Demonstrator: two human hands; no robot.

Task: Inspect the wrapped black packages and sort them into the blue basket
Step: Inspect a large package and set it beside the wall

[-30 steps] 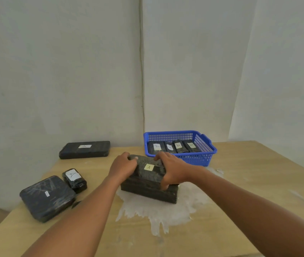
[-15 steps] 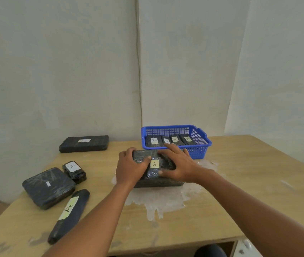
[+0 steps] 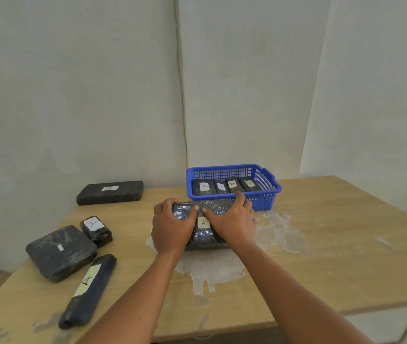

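Tabletop [image 3: 334,219] carries everything. Blue basket [image 3: 264,197] at back, four labelled packages inside. Package [image 3: 203,234] I'm checking lies flat mid-tabletop, just before basket. My left hand [image 3: 171,228] grips its left end; right hand [image 3: 232,224] curls over right side. I judge it rigid, fairly heavy, film-slick: hold both short ends, fingers beneath. Four more packages wait left.

The package [image 3: 203,234] has glossy black plastic wrap and a paper label. The basket [image 3: 264,199] is blue plastic mesh. The table [image 3: 334,244] is matt wood.
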